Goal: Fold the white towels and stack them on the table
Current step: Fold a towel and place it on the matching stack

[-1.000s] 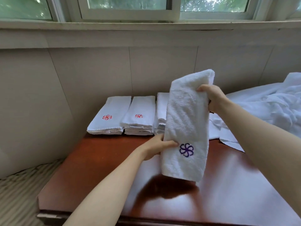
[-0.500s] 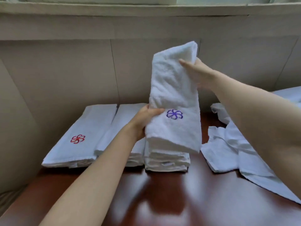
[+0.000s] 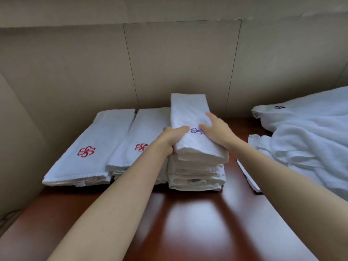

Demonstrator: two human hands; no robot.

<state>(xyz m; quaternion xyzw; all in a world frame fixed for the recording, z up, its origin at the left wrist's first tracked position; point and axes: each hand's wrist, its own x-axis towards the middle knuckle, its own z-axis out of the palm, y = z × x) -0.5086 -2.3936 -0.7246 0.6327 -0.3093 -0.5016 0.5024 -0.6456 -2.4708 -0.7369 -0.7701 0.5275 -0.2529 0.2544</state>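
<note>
Atop the right-hand stack (image 3: 195,174) on the desk (image 3: 188,223), the folded towel (image 3: 190,113) is gripped at its side by the left hand (image 3: 170,141) and pressed by the right hand's (image 3: 216,129) flat fingers; square its edges before letting go.

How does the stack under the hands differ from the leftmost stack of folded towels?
The stack under the hands is taller; the leftmost stack is lower. Its top towel bears a purple flower mark; the leftmost stack's top bears a red one. The left hand grips that towel's edge and the right hand lies flat on it; nothing touches the leftmost stack. Both are white folded towels on the wooden table.
</note>
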